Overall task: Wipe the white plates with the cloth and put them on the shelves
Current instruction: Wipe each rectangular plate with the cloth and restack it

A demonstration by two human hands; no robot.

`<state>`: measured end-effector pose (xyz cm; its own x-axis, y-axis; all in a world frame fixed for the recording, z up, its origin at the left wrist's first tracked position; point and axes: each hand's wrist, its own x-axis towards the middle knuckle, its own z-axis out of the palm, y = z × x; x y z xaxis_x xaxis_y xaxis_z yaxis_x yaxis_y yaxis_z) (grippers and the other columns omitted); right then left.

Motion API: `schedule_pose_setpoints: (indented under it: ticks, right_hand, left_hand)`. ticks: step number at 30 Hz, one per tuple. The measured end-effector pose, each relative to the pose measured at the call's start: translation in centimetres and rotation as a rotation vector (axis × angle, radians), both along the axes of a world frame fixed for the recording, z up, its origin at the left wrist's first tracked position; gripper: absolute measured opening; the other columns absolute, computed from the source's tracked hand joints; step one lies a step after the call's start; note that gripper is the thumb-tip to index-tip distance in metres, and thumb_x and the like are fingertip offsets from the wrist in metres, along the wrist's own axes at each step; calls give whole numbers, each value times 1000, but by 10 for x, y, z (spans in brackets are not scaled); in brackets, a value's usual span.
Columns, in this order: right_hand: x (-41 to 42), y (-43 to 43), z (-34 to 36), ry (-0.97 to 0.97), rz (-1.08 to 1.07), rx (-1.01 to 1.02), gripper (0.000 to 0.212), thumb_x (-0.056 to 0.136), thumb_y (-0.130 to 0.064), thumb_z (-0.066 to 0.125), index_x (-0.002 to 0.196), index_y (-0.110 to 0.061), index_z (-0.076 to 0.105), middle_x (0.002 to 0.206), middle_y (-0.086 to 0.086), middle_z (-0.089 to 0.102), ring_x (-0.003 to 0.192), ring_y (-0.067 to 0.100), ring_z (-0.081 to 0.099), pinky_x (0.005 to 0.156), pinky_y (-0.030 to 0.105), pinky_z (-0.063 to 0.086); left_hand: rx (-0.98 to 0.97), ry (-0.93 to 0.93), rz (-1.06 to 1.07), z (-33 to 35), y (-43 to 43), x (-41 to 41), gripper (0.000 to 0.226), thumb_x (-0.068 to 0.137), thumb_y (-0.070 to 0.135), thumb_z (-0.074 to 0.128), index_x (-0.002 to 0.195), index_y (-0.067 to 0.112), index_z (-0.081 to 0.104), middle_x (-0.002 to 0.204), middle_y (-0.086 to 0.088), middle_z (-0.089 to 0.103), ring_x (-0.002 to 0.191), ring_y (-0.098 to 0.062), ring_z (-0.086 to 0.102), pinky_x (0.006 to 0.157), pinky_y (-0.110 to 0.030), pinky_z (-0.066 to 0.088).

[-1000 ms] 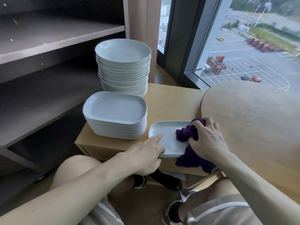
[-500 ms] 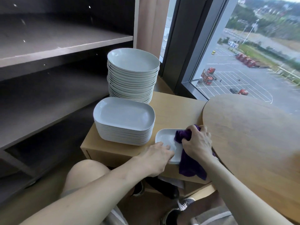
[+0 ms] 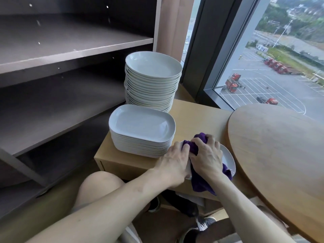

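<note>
Right hand (image 3: 206,159) clutches purple cloth (image 3: 201,184) on small plate (image 3: 228,157), just right of rectangular stack (image 3: 142,128); left hand (image 3: 175,163) grips plate edge.

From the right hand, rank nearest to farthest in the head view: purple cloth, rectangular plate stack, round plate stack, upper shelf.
1. purple cloth, gripped in the right hand.
2. rectangular plate stack, just left.
3. round plate stack, behind it.
4. upper shelf, far upper left.

soft daylight from the window (image 3: 263,58) at right — shelves (image 3: 70,46) dim, edges bowed by wide-angle lens.
</note>
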<state>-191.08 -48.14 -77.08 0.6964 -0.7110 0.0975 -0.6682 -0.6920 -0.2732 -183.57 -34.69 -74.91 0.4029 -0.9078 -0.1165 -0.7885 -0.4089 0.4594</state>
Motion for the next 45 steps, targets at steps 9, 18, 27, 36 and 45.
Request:
schedule_pose_setpoints:
  ticks: [9, 18, 27, 36, 45]
  right_hand:
    - [5, 8, 8, 126, 191, -65, 39, 93, -46, 56, 131, -39, 53, 140, 2, 36, 121, 30, 39, 95, 42, 36]
    - [-8, 5, 24, 187, 433, 198, 47, 83, -30, 66, 127, -46, 59, 131, -8, 41, 121, 24, 35, 100, 43, 41]
    - [-39, -13, 27, 293, 561, 112, 26, 79, -30, 63, 97, -46, 54, 132, -18, 36, 111, 16, 34, 88, 39, 36]
    - [-67, -45, 31, 383, 335, -133, 20, 81, -30, 60, 95, -37, 47, 130, -11, 41, 113, 21, 39, 83, 39, 32]
    - [-26, -30, 21, 264, 18, 17, 38, 85, -35, 58, 120, -32, 46, 132, 2, 38, 116, 30, 40, 97, 48, 38]
  left_hand:
    - [-106, 269, 11, -4, 6, 11, 117, 87, 27, 76, 161, 28, -15, 170, 4, 11, 152, -17, 25, 119, -32, 29]
    - [31, 207, -16, -11, 7, 16, 116, 91, 41, 70, 159, 23, -23, 172, 6, -1, 154, -23, 22, 120, -37, 29]
    - [147, 72, 16, -9, 9, 15, 105, 91, 55, 66, 162, 21, -3, 171, -1, 9, 148, -27, 36, 111, -41, 37]
    - [156, 40, 30, -3, 6, 14, 65, 91, 55, 68, 138, 16, 46, 172, 5, 2, 140, -30, 45, 110, -42, 41]
    - [21, 150, 104, -7, 3, 11, 62, 84, 46, 80, 125, 22, 40, 140, 4, 51, 114, -21, 57, 92, -34, 43]
